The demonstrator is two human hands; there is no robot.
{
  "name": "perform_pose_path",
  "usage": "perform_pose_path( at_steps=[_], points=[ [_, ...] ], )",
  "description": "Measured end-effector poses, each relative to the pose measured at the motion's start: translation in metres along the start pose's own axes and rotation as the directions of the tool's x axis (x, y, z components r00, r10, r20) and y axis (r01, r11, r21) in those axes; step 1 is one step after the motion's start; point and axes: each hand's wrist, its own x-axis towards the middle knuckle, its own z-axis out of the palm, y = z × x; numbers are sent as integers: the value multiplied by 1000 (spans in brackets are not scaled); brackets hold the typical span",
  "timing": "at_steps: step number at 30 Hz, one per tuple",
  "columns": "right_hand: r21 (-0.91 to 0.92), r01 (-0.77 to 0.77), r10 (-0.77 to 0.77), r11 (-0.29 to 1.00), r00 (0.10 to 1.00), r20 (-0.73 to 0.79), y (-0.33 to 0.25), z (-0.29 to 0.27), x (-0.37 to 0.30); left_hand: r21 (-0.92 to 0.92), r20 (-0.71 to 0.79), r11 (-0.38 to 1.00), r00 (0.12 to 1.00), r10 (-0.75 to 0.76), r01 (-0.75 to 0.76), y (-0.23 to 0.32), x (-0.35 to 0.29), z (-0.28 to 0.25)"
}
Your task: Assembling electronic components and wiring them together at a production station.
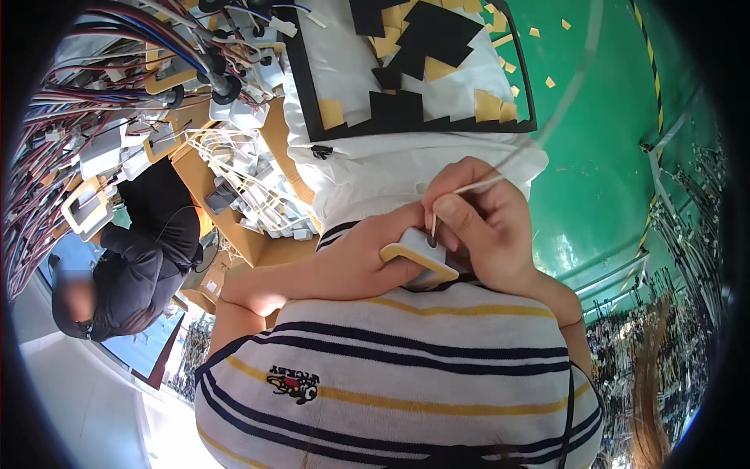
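Observation:
Close to my body, my left hand (363, 248) grips a small white plastic housing (418, 244) with a tan-yellow edge. A dark round hole or grommet shows on its upper face. My right hand (492, 234) is closed, thumb and forefinger pinching a thin white cable (478, 185) right over that hole. From the pinch the cable runs up and to the right, blurred farther out. Whether its end sits inside the hole I cannot tell. Fingers of both hands cover part of the housing's right side.
Ahead is a white-covered surface (344, 168) with a black frame (312, 109) and black and tan sheet pieces (437, 39). A cardboard box (250, 234) holds white cables at left, beside hanging wire bundles (133, 47). A person in dark clothing (148, 258) is farther left. Cable racks (687, 211) stand right.

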Motion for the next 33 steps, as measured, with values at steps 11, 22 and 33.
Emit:
perform_pose_path(
  at_steps=[11, 22, 33],
  points=[
    [148, -96, 70, 984, 983, 169, -11, -13, 13, -126, -130, 974, 977, 169, -185, -17, -3, 16],
    [-399, 179, -26, 899, 933, 359, -12, -28, 25, -40, -45, 997, 997, 61, -62, -28, 5, -5],
    [-507, 497, -416, 704, 868, 272, 19, -31, 14, -272, -98, 951, 988, 123, -145, -34, 13, 0]
  ],
)
